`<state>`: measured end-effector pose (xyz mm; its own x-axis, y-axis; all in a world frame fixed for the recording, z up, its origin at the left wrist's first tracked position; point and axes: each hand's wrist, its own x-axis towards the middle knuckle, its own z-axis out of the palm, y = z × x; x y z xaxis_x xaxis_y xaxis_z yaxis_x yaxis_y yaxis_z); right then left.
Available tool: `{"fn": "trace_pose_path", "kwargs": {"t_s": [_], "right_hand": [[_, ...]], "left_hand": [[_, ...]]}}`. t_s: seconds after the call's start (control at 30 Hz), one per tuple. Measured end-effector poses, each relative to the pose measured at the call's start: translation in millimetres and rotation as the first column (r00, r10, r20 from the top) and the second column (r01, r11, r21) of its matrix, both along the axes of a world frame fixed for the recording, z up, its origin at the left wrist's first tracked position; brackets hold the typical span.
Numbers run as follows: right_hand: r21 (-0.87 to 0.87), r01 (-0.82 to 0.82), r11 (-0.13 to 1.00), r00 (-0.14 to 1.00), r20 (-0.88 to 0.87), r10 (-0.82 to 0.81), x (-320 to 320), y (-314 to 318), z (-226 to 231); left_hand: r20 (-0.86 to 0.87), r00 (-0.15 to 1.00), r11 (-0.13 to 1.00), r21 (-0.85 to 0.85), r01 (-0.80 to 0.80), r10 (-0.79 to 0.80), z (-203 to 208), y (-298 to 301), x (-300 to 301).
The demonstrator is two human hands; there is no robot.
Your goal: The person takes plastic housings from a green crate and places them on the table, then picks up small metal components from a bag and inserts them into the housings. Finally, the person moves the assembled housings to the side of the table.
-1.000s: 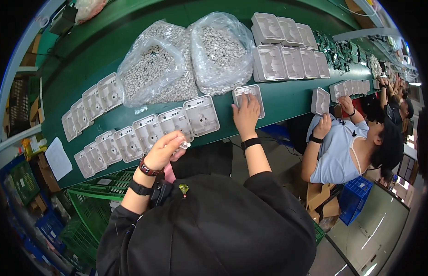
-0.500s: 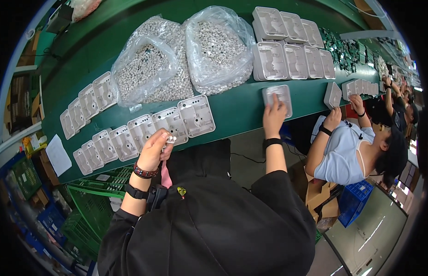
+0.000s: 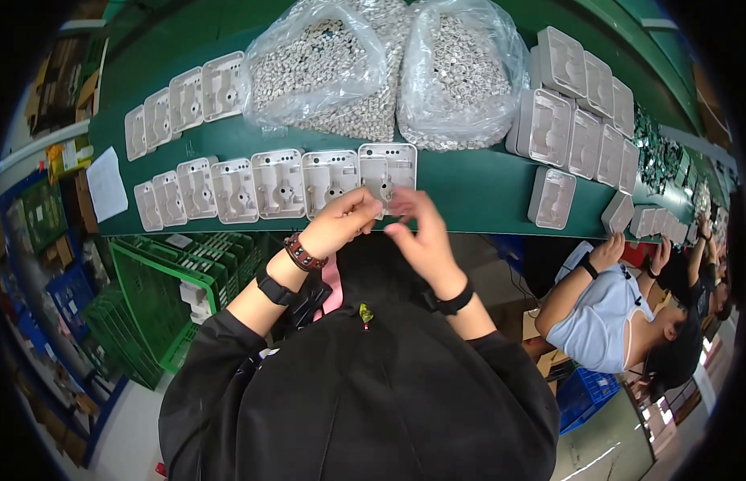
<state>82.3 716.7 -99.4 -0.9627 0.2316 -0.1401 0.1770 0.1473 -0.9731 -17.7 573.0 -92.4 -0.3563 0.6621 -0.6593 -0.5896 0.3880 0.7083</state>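
Observation:
My left hand (image 3: 341, 223) is closed in front of the near row of grey plastic housings, thumb against the fingers. The small pale plastic parts it held a moment earlier are now mostly hidden in its grip. Close beside it on the right, my right hand (image 3: 422, 240) has its fingers apart, a little blurred, and holds nothing that I can see. Just beyond both hands lies the rightmost open housing (image 3: 401, 155) of the near row, partly covered by the fingers. To its left stands another grey housing (image 3: 329, 164) with holes along its top edge.
Two clear bags (image 3: 325, 68) (image 3: 461, 76) of small pale parts stand at the back. Stacked grey housings (image 3: 549, 128) are on the right, with a single housing (image 3: 552, 199) before them. A co-worker (image 3: 601, 313) sits at the right. Green crates (image 3: 161, 297) stand at the lower left.
My right hand has left the single housing on the right and come next to my left hand. The whole view has turned, so the bench appears straighter across.

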Motion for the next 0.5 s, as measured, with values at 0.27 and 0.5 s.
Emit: {"fn": "trace_pose_path", "kwargs": {"t_s": [0.27,0.5], "right_hand": [[-0.094,0.003,0.996,0.992,0.122,0.008,-10.6,-7.3,5.5],[-0.341,0.084,0.936,0.992,0.119,-0.045,-14.8,9.6,-0.4]], "left_hand": [[0.283,0.943,0.973,0.094,-0.21,0.176,-9.1,-13.2,3.1],[-0.034,0.998,0.992,0.116,0.057,-0.054,7.8,-15.8,-3.4]]}}
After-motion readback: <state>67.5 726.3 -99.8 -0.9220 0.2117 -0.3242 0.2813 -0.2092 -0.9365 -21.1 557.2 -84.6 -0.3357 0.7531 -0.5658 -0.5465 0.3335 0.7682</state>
